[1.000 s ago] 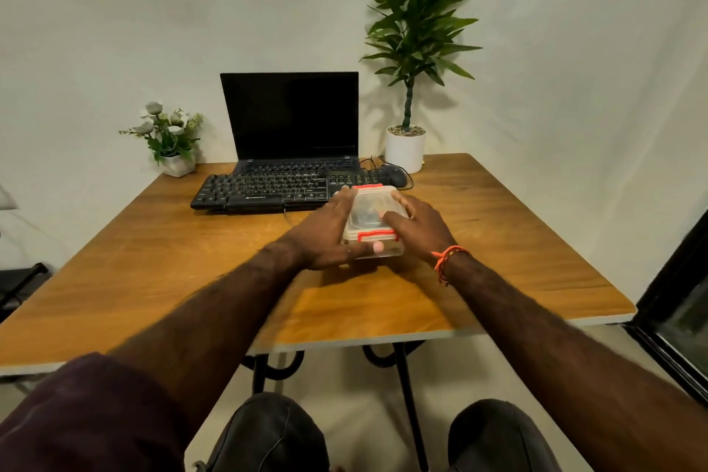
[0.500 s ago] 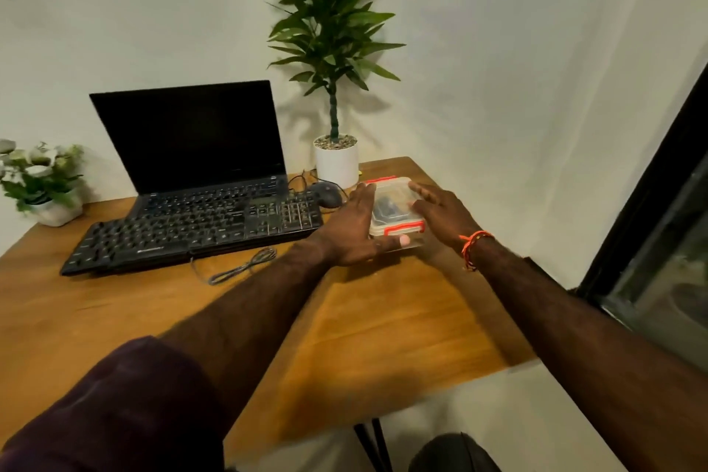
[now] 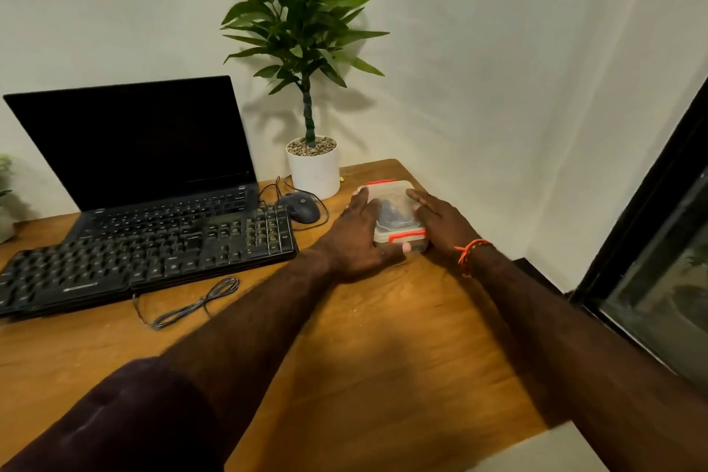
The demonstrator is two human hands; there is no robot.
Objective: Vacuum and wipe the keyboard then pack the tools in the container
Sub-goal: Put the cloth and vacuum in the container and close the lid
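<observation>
Since half a second ago the container (image 3: 396, 215) has slid further toward the table's (image 3: 383, 349) far right corner, at about 1 o'clock from the keyboard (image 3: 153, 253). The left hand (image 3: 358, 238) flanks its left side, thumb curled round the near end; the right hand (image 3: 440, 224) holds its right side. The lid is on, dark contents inside. A mouse (image 3: 302, 207) lies at 9 o'clock from it
</observation>
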